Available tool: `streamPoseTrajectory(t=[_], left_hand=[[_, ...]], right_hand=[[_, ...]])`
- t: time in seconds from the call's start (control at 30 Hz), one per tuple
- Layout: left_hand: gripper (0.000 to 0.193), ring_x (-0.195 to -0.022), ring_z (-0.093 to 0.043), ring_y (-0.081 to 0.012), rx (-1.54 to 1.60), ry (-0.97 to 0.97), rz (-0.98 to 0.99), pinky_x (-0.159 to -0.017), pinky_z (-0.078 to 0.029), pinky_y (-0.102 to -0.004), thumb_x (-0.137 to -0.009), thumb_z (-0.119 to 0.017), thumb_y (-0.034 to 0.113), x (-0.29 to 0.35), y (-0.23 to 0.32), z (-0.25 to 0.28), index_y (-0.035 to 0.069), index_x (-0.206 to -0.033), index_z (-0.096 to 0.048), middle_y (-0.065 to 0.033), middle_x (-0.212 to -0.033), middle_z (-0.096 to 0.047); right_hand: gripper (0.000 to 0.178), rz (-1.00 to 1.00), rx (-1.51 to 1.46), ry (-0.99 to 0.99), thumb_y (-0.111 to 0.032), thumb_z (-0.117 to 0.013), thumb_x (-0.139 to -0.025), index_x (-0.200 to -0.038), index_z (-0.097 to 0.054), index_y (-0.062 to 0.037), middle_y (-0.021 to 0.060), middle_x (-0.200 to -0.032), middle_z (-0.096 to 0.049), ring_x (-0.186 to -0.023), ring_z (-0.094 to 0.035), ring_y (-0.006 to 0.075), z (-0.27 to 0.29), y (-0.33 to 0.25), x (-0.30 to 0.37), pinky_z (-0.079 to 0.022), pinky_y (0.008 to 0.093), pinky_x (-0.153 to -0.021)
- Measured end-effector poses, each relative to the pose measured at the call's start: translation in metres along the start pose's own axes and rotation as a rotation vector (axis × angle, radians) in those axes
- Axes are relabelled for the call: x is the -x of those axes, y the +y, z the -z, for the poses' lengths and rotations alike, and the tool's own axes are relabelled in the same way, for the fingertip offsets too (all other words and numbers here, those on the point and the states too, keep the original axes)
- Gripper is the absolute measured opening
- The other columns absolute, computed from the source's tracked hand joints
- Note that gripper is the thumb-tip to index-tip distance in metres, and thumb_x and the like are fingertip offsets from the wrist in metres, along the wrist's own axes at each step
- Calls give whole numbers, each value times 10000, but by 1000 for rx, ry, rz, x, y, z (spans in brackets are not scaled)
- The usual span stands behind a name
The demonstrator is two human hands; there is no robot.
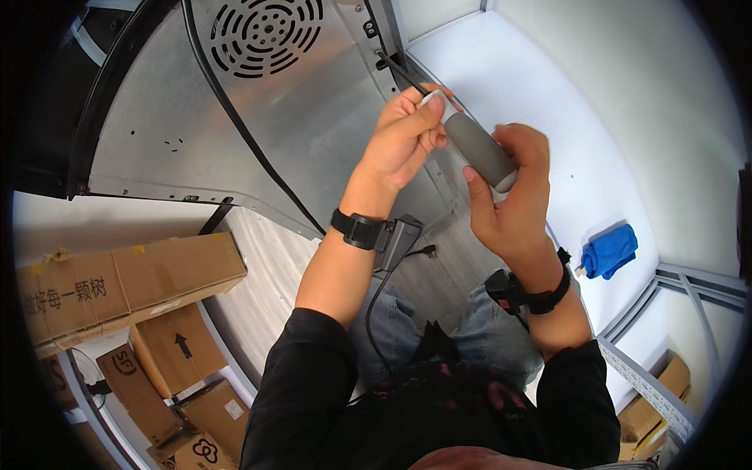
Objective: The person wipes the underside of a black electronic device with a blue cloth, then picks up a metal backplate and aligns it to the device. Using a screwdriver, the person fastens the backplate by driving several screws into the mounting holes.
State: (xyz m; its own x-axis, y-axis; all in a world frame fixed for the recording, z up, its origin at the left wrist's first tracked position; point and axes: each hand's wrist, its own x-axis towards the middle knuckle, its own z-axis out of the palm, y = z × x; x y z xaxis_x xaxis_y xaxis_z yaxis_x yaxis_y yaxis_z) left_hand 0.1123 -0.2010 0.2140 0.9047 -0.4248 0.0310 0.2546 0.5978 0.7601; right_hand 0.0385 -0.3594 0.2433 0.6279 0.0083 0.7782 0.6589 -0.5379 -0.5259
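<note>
Grey and smooth-looking, a cylinder (479,147) with pale ends sits between the person's two hands, slanting so that its upper end lies toward the left and its lower end toward the right. At the cylinder's upper end, the left hand (402,139) is closed on the white end piece (435,100), its thumb pressed flat over it. At the lower end, the right hand (515,196) grips the cylinder, thumb along the near left side and fingers curled about the far side.

Beyond the cylinder's upper end, a short black cable (403,74) leads from the edge of a metal panel toward the left hand; where it ends is hidden behind the fingers. That bare metal panel (157,117) spreads to the left of the cylinder, with a round slotted vent (269,29) and a long black cord (235,121) running down across it.

To the right of the cylinder lies a white tabletop (587,184), and on it, lower down, a crumpled blue cloth (609,252). Nearer the person than the cylinder are black straps with devices on both wrists, blue jeans (501,345) and a small black plug (425,251) over the pale floor (270,258). Well to the cylinder's lower left stand brown cardboard boxes (178,345); another carton (641,413) shows at its lower right.
</note>
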Motion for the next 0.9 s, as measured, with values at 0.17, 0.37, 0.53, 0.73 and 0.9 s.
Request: streamPoseTrajectory(t=[0.17,0.37,0.53,0.73,0.9], left_hand=[[320,-625,-558,-86,104,-36,34,-523,-445,-223,-915,-578,232,4,2,-5,27,-1149,-503,-96,-985,-618],[292,-571,-529,-62,95,-15,-6,-523,-443,-217,-918,-572,214,4,0,-6,50,-1151,-507,-117,-983,-621],[298,-537,-487,-63,45,101,32,-530,-440,-213,-927,-531,125,1,1,-9,44,-1209,-479,-128,-1094,-590],[357,-560,-494,-68,105,-47,-7,-526,-440,-215,-932,-538,158,6,12,-16,33,-1252,-442,-124,-1119,-580],[354,-589,-517,-73,91,-60,-98,-522,-445,-215,-928,-545,155,2,1,-4,31,-1244,-448,-117,-1124,-580]], right_hand=[[383,-272,17,-132,-194,-677,-813,-1107,-509,-15,154,-999,-552,-749,-608,311,1,-5,8,-496,325,-559],[415,-263,25,-182,-162,-704,-783,-1113,-503,-11,169,-990,-566,-790,-607,336,5,-12,-5,-503,355,-633],[452,-181,-36,-93,-159,-722,-764,-1122,-494,-2,180,-985,-575,-828,-610,341,-1,-1,5,-500,365,-697],[426,-424,-92,-154,-161,-711,-775,-1108,-501,1,182,-986,-588,-823,-625,331,3,-7,4,-502,353,-686],[428,-219,-90,-33,-249,-703,-797,-1089,-511,-3,165,-912,-619,-737,-637,331,1,-6,-3,-505,357,-620]])
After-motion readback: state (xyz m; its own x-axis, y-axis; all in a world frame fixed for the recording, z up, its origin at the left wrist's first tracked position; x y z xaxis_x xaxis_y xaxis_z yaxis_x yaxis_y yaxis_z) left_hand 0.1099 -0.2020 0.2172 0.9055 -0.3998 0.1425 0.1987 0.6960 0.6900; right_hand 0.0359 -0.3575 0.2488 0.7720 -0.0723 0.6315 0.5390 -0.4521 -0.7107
